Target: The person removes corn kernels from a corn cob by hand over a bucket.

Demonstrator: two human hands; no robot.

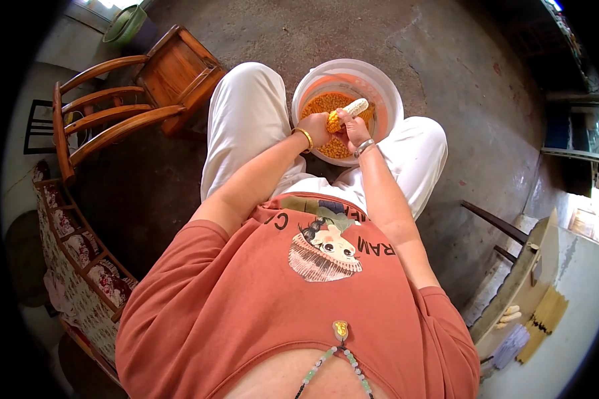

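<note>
A corn cob is held over the bucket, its upper end bare and white, its lower end still covered in yellow kernels. My left hand, with a gold bangle at the wrist, is closed around the kernel-covered end. From the other side, my right hand grips the cob with the thumb lying along it; a metal band circles that wrist. Below both hands, loose corn kernels lie in a white plastic bucket between my knees. My hands hide part of the kernels.
A wooden chair stands at the left front. Nearer on the left is a seat with patterned cloth. A green bin is in the far left corner. At right is a table with cobs near its edge.
</note>
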